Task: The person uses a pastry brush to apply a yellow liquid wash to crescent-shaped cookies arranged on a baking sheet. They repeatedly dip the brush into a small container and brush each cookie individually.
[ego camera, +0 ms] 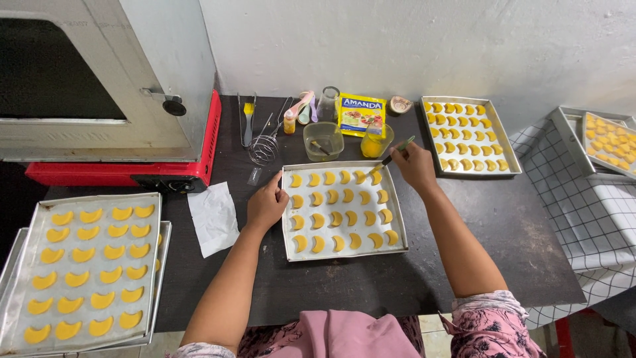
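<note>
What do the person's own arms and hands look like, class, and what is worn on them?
Both hands, left hand and right hand, are bare: no gloves, and no rings or watch that I can see. The forearms are uncovered. Short sleeves in pink cloth with a dark floral print end near the elbows.
</note>
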